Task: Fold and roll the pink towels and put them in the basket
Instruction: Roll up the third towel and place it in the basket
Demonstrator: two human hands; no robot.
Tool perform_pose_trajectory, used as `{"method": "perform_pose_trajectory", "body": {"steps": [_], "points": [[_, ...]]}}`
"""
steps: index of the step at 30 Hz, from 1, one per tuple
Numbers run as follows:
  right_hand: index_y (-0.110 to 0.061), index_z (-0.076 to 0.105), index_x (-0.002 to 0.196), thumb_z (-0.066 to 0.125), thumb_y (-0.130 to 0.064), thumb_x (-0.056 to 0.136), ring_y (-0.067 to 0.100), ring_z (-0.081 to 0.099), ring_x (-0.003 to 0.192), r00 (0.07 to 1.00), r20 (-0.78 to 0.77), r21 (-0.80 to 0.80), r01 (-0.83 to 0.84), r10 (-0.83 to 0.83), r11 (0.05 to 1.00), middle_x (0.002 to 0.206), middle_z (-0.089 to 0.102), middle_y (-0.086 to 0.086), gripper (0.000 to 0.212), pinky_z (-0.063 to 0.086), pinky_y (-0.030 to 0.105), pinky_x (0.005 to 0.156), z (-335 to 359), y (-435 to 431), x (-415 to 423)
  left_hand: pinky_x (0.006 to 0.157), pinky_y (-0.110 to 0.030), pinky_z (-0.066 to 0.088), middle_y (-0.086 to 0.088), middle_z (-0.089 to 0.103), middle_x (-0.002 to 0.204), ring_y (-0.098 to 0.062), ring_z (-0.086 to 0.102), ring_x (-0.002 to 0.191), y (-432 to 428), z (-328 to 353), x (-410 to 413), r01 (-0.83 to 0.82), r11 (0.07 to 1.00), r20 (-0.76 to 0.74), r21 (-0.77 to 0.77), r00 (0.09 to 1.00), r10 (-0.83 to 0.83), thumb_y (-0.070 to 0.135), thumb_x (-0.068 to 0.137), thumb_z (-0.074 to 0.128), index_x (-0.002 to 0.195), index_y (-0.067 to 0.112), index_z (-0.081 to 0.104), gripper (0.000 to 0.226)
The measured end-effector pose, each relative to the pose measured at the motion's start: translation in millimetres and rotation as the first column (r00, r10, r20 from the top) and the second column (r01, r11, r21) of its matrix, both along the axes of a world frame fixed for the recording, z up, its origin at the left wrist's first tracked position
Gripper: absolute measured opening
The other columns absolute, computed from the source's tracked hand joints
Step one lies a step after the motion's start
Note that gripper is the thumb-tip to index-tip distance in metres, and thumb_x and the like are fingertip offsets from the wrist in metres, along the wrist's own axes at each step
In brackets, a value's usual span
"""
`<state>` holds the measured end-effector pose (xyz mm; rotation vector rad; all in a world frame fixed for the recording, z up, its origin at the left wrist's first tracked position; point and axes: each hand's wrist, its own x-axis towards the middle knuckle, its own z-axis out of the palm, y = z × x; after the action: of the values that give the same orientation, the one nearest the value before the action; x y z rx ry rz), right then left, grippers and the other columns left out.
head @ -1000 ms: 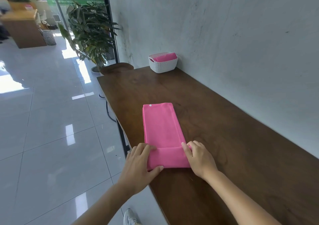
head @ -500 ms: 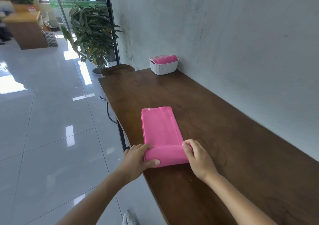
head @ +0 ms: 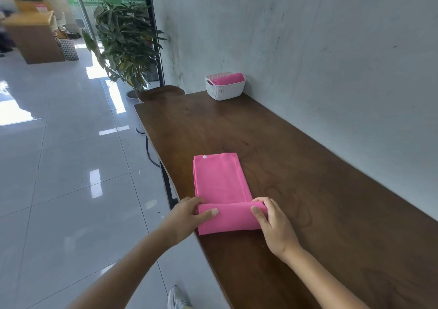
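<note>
Pink towel (head: 222, 185) lies at the worktop's (head: 308, 190) near left edge, its near end rolled. We have left hand (head: 187, 216) and right hand (head: 272, 223) curled round the roll's ends. Risk: uneven push cones the roll, or it slides off the edge. Basket (head: 225, 90) sits at the far corner, second towel (head: 228, 79) inside.

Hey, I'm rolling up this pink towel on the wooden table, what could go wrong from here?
1. The left hand and right hand grip only the ends of the roll of the pink towel, so its middle may go loose or the roll may skew.
2. The roll's left end lies at the edge of the table and could slip off.
3. The basket stands at the far end, already holding a rolled towel; the roll might unwind on the way.
</note>
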<state>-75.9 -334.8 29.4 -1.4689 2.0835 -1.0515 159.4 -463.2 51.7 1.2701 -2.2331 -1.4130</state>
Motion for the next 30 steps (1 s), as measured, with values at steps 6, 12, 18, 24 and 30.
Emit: {"method": "perform_pose_trajectory", "body": {"steps": [6,12,18,24,30], "points": [[-0.026,0.06,0.117,0.034,-0.072,0.094,0.005,0.056,0.102,0.999,0.021,0.168,0.038,-0.042,0.985,0.117,0.054,-0.009,0.059,0.043,0.015,0.067,12,-24,-7,0.087,-0.033,0.058,0.022,0.05,0.121,-0.008,0.054,0.109,6,-1,1,-0.077,0.935,-0.049,-0.345,0.997,0.064,0.066,0.082,0.068,0.117,0.042,0.06,0.043],[-0.014,0.066,0.115,0.039,-0.069,0.096,0.016,0.061,0.096,0.993,0.068,0.288,0.074,-0.097,0.955,0.111,0.064,0.002,0.064,0.041,0.022,0.061,18,-54,-14,0.108,-0.036,0.048,0.017,0.039,0.143,-0.011,0.038,0.131,14,-12,-2,0.006,0.869,0.05,-0.494,0.998,0.022,0.061,0.082,0.073,0.145,0.042,0.042,0.073],[-0.025,0.053,0.124,0.042,-0.058,0.101,0.01,0.055,0.099,0.992,-0.016,0.145,0.123,-0.122,0.982,0.122,0.059,-0.006,0.042,0.038,0.015,0.06,25,-66,1,0.106,-0.035,0.046,0.011,0.045,0.143,-0.014,0.043,0.129,6,-20,-2,0.029,0.853,0.13,-0.522,0.99,0.046,0.059,0.08,0.076,0.15,0.038,0.036,0.084],[-0.029,0.04,0.14,0.039,-0.065,0.097,0.003,0.051,0.106,0.995,-0.094,0.018,0.042,-0.04,0.999,0.134,0.043,-0.01,0.056,0.044,0.009,0.06,13,-47,13,0.093,-0.027,0.049,0.015,0.056,0.122,-0.009,0.048,0.112,-7,-17,11,0.044,0.908,0.174,-0.417,0.984,0.032,0.086,0.073,0.058,0.144,0.043,0.043,0.085],[-0.031,0.042,0.143,0.044,-0.069,0.093,-0.002,0.05,0.111,0.995,-0.099,-0.044,-0.011,0.007,0.999,0.141,0.037,-0.016,0.062,0.049,0.008,0.073,1,-19,18,0.097,-0.027,0.042,0.015,0.052,0.124,-0.007,0.035,0.121,-11,-14,26,0.057,0.972,0.092,-0.228,0.995,-0.037,0.101,0.057,0.047,0.116,0.065,0.039,0.07]]}}
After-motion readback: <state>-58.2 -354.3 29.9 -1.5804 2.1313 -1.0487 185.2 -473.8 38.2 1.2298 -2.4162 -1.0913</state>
